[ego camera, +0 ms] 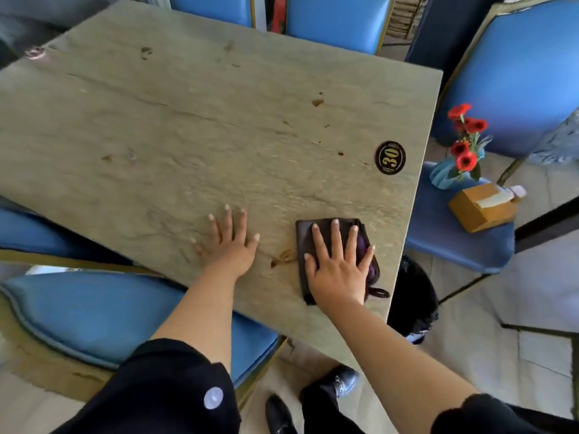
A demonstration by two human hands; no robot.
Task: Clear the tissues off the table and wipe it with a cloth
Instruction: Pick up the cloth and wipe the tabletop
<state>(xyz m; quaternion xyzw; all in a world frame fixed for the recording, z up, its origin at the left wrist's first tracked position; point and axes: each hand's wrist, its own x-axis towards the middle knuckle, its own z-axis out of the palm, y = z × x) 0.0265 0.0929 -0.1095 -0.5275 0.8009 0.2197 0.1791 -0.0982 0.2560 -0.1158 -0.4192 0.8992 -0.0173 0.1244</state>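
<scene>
Both my hands lie flat, fingers spread: right hand [336, 264] presses the dark cloth [335, 255] at the table's [188, 126] five o'clock, left hand [230, 242] bare beside it.

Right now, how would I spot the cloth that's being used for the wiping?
Start at the big beige table and go to its near right corner, below the round black "30" badge. The cloth lies flat there under the right hand. It is dark brown, folded and square, unlike the bare tabletop under the left hand.
</scene>
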